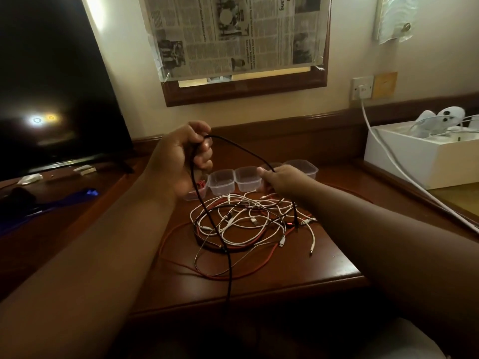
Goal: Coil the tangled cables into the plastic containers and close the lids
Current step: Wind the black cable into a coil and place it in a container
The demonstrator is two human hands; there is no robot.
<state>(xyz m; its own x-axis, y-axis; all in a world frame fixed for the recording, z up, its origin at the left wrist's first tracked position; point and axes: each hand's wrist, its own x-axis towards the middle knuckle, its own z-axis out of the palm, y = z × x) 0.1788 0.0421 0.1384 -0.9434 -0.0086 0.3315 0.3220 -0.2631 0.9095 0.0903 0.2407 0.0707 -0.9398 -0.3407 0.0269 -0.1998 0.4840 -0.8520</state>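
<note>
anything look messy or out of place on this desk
Yes: white, red and black cables lie in a tangled heap on the wooden desk, in front of the row of lidless plastic containers. The black cable held by the left hand and right hand trails off the desk's front edge.

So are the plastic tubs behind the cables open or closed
Open. The plastic tubs show bare rims with no lids on, and the two middle ones look empty.

Dim, warm light; glare on the television (44,119); edges bend.
</note>
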